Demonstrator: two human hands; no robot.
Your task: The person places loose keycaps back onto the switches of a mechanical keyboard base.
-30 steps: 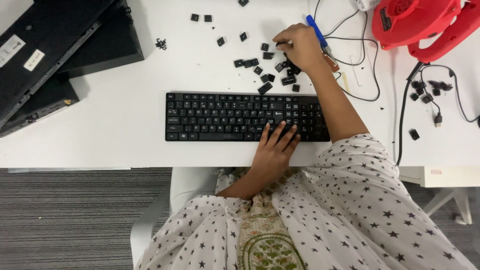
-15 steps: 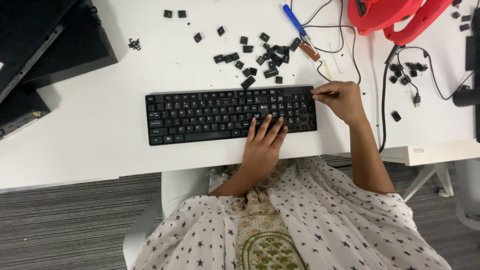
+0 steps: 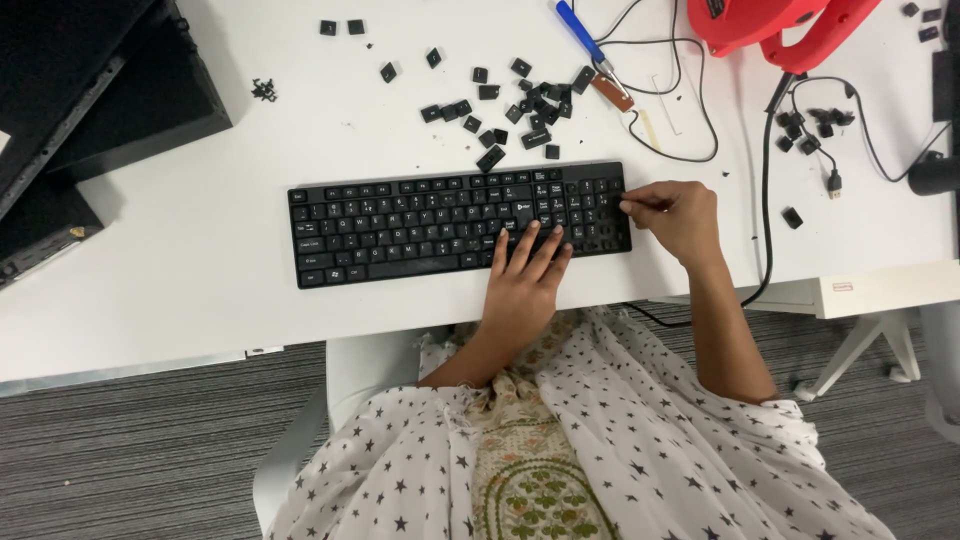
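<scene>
Her left hand (image 3: pixel 528 275) lies flat on the black keyboard (image 3: pixel 455 222), fingers spread; the right hand (image 3: pixel 675 212) pinches at its right edge. Loose keycaps (image 3: pixel 515 105) and cables (image 3: pixel 690 120) crowd the bench (image 3: pixel 200 290) behind.

Bright even overhead light, soft short shadows, sharp focus, slight edge distortion.

one black keyboard (image 3: pixel 455 225), two hands, one blue screwdriver (image 3: pixel 580 30)

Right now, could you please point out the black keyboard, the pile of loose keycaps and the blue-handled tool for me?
black keyboard (image 3: pixel 400 230): head view, on the middle key rows.
pile of loose keycaps (image 3: pixel 530 105): head view, on the cluster's centre.
blue-handled tool (image 3: pixel 577 27): head view, on its blue handle.
</scene>
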